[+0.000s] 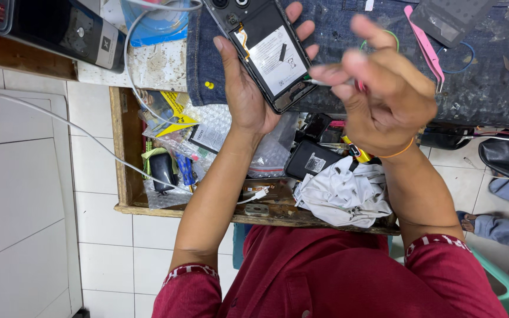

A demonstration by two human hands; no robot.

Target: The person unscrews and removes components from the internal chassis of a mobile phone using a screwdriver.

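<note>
My left hand (244, 88) grips an opened smartphone (266, 50) with its back cover off, showing the white-labelled battery and camera lenses at the top. My right hand (381, 97) pinches a thin metal tool (316, 81) whose tip touches the phone's lower right edge. Both hands hover above the denim-covered bench (478, 82) and the open drawer.
An open wooden drawer (122, 153) below the hands holds plastic bags, a black mouse, a white cloth (343, 194) and small parts. Pink tweezers (425, 44) and a black phone cover (449, 17) lie on the denim. A black device (54, 29) and white cables sit left. Another person's foot (469, 221) shows at right.
</note>
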